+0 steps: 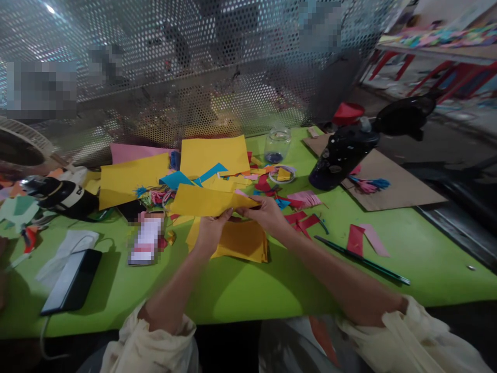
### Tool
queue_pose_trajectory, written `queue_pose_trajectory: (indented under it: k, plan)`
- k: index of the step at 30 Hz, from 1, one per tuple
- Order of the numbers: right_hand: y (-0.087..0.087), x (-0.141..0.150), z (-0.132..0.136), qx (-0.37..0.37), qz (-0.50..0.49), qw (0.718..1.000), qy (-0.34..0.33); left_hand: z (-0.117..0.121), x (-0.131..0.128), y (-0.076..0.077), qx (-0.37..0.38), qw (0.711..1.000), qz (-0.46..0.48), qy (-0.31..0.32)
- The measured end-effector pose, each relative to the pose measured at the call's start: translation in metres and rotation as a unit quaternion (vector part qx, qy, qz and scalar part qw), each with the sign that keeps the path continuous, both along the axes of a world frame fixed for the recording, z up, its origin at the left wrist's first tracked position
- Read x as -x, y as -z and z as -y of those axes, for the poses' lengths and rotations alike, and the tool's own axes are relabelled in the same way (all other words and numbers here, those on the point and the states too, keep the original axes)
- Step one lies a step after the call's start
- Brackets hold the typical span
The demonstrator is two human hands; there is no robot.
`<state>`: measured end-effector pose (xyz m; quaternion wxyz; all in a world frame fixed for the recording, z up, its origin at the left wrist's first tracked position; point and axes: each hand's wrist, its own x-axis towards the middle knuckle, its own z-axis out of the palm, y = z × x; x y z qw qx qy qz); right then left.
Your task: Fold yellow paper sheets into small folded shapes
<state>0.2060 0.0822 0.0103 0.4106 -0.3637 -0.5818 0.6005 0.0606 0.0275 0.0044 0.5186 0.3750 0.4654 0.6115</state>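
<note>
Both hands hold a yellow paper sheet (205, 202) above the green table (248, 290). My left hand (212, 230) pinches its near edge from below. My right hand (264, 212) grips the same edge a little to the right. Under the hands lies a stack of orange-yellow sheets (243, 241). More yellow sheets (132, 178) and another yellow sheet (213, 155) lie behind, with blue paper pieces (182, 180) on them.
A phone (72, 280) and a white mask (70, 246) lie at left. A glue gun (66, 197) rests at far left. A glass jar (277, 142), a dark bottle (341, 155), cardboard (388, 181), a long green stick (361, 259) and red and pink scraps (365, 239) lie at right.
</note>
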Motion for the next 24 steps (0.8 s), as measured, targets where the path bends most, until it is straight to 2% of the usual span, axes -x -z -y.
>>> queue_pose_trajectory:
  k: [5,11,21,24]
  plan:
    - [-0.002,-0.002,-0.002,-0.004,0.011,1.0,0.015,-0.002,0.001,0.0,0.005,1.0,0.007,-0.008]
    - [-0.01,-0.014,-0.012,-0.05,0.041,0.996,0.064,-0.007,0.013,0.0,0.016,0.998,0.006,-0.062]
    - [-0.008,-0.012,-0.013,-0.019,0.004,0.997,0.068,-0.008,0.014,-0.001,-0.011,0.998,0.036,-0.045]
    - [-0.009,-0.016,-0.017,0.005,-0.019,0.996,0.089,-0.01,0.018,-0.001,-0.003,0.997,0.044,-0.059]
